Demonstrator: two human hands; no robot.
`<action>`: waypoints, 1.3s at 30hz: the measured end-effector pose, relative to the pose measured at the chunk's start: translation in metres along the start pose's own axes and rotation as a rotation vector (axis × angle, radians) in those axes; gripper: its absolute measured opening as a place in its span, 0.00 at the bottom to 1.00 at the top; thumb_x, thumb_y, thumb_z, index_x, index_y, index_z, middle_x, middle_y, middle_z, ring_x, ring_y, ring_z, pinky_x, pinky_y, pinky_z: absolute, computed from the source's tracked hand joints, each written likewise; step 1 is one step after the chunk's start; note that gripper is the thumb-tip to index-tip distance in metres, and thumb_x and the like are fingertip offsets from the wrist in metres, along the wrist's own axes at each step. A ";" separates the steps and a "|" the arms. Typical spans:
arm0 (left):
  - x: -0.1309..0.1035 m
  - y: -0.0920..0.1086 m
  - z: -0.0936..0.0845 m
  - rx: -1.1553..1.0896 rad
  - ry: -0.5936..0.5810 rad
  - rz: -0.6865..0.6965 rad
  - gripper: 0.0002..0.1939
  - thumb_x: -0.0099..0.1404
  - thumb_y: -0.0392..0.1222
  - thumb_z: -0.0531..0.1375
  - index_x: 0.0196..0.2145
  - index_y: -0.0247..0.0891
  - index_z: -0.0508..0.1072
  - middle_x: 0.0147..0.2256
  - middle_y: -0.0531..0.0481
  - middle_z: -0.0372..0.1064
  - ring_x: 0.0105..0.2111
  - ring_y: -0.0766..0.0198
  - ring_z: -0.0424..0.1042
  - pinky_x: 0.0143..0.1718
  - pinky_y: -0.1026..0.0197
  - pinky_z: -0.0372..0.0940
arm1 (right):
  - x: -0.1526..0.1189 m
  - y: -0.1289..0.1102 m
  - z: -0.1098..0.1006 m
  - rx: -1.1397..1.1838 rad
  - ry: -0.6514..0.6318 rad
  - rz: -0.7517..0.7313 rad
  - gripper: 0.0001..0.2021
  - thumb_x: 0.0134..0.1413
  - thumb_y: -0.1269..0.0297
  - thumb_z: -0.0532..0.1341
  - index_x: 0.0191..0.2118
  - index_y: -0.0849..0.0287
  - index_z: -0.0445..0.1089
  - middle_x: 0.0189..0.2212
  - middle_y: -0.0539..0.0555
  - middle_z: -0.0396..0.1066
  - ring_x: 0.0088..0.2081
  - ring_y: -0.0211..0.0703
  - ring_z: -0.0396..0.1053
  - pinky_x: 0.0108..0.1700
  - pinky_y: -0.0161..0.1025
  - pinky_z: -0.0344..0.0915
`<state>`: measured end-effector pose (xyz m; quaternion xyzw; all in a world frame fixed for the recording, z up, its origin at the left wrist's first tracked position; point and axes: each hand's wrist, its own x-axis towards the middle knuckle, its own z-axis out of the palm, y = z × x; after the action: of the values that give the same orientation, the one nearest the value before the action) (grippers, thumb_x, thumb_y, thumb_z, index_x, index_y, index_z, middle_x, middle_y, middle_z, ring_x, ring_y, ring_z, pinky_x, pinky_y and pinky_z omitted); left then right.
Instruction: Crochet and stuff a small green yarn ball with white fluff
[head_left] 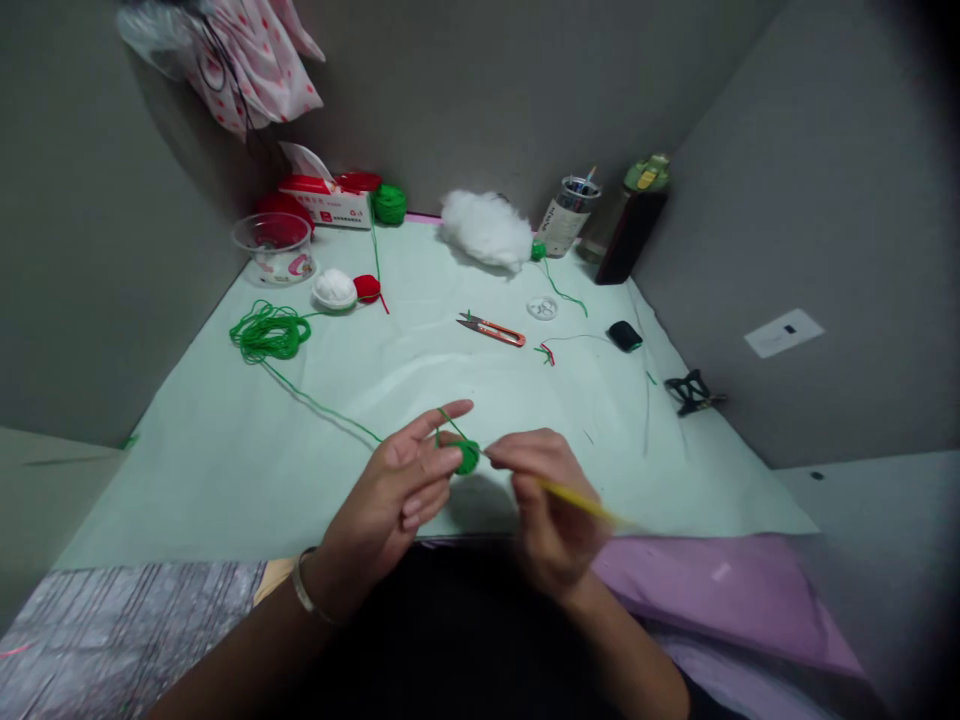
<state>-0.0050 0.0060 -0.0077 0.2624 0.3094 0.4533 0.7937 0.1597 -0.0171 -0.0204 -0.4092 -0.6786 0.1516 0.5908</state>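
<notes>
My left hand pinches a small round green crochet piece between thumb and fingers, with the green yarn strand looped over the raised forefinger. My right hand grips a yellow-handled crochet hook whose tip meets the green piece. The strand runs back left across the pale green table cover to a loose heap of green yarn.
Orange thread snips lie mid-table. At the back stand a clear bowl, a tissue box, a green yarn ball, white stuffing, a tool cup and a dark bottle. Grey walls enclose three sides.
</notes>
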 end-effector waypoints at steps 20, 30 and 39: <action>-0.001 0.000 0.003 0.176 0.006 0.102 0.19 0.62 0.39 0.71 0.52 0.44 0.79 0.36 0.54 0.67 0.18 0.81 0.51 0.15 0.73 0.46 | 0.013 -0.003 -0.006 0.514 -0.029 0.434 0.11 0.73 0.63 0.57 0.41 0.54 0.77 0.37 0.53 0.79 0.32 0.39 0.73 0.36 0.40 0.71; -0.003 -0.010 0.008 0.200 0.114 0.188 0.26 0.62 0.36 0.71 0.58 0.43 0.75 0.33 0.55 0.69 0.20 0.78 0.58 0.21 0.74 0.59 | -0.004 0.000 -0.002 -0.332 -0.140 -0.249 0.17 0.66 0.73 0.62 0.57 0.50 0.74 0.45 0.58 0.78 0.44 0.48 0.76 0.41 0.45 0.76; 0.004 0.002 0.005 -0.041 -0.006 0.012 0.20 0.61 0.35 0.72 0.51 0.39 0.80 0.36 0.54 0.69 0.16 0.85 0.43 0.14 0.74 0.42 | 0.011 0.005 0.003 0.487 0.041 0.373 0.10 0.70 0.64 0.59 0.41 0.53 0.79 0.35 0.53 0.75 0.30 0.39 0.70 0.31 0.39 0.69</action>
<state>-0.0011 0.0094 -0.0040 0.2491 0.2963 0.4634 0.7971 0.1591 -0.0052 -0.0167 -0.3759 -0.5235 0.4076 0.6469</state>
